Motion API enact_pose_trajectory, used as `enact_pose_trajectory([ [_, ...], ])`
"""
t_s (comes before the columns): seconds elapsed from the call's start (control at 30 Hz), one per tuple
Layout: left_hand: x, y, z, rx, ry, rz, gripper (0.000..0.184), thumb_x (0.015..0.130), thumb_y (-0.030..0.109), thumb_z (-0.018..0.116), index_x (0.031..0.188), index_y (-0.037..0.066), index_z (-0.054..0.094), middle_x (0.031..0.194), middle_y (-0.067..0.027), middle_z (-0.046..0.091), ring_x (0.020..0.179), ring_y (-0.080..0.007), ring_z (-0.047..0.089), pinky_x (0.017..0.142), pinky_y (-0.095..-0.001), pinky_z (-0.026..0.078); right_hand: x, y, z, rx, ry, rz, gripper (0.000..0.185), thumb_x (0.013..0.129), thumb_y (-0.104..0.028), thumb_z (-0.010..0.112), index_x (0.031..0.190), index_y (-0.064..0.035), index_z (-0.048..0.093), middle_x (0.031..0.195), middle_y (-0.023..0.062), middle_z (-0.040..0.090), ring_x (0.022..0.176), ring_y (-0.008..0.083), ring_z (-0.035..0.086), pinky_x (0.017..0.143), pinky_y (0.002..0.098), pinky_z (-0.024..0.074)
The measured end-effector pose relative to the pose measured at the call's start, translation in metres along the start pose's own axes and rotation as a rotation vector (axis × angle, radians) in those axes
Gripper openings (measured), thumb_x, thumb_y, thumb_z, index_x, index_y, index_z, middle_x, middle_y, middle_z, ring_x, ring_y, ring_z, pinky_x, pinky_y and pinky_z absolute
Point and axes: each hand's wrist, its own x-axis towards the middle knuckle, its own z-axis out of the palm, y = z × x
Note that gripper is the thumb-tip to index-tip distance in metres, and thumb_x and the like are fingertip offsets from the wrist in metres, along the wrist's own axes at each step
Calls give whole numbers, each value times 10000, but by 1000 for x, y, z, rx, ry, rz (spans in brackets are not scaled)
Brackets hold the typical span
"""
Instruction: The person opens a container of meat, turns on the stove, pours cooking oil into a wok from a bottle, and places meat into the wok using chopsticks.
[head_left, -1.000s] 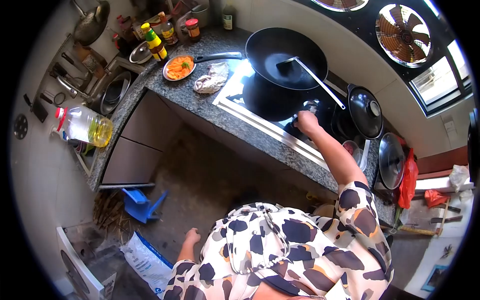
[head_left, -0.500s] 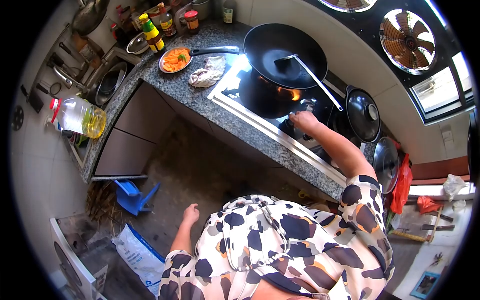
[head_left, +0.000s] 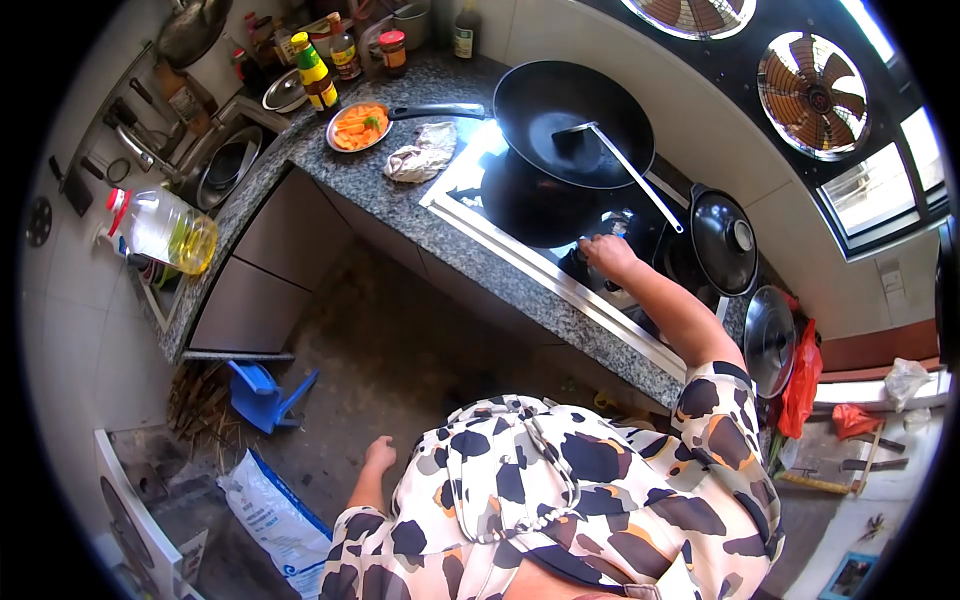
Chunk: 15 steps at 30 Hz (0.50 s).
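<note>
The right hand [head_left: 607,257] is held over the front part of the stove [head_left: 518,208], its fingers curled at what appears to be a dark knob [head_left: 573,264]; whether the knob is pinched or merely touched cannot be told, as it is partly covered. It is set between the wok [head_left: 545,105] and the stove's front edge. It would probably be felt as small, hard and smooth, fixed in place, and best gripped by its sides between thumb and forefinger. Its turning axis is presumably directed up out of the stove top; no pointer or long axis can be made out. The spatula [head_left: 636,177] is laid with its blade inside the wok and its long handle slanted over the near rim, directed toward the person's right. The left hand [head_left: 380,452] is hung low beside the patterned shirt [head_left: 520,480], with nothing seen in it; whether its fingers are spread cannot be told.
</note>
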Motion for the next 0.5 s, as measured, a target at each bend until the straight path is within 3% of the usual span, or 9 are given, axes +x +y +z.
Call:
enact_pose_trajectory([
  [0.3,6,23,-6,-74,71,137,388,835,157,537,1209,88,612,1169,-179,639,1105,-321,604,957,-388,469,-2,1,-4,-21,-17,-7,240,782,-169,664,982,-58,590,889,172,656,859,351,656,709,436,532],
  [0.5,3,12,-6,-38,99,114,378,826,138,553,1194,81,620,1132,-189,651,1069,-327,620,937,-386,484,-1,-1,-8,-48,-31,-41,244,797,-151,656,1015,-64,590,905,165,652,883,341,653,725,429,532],
])
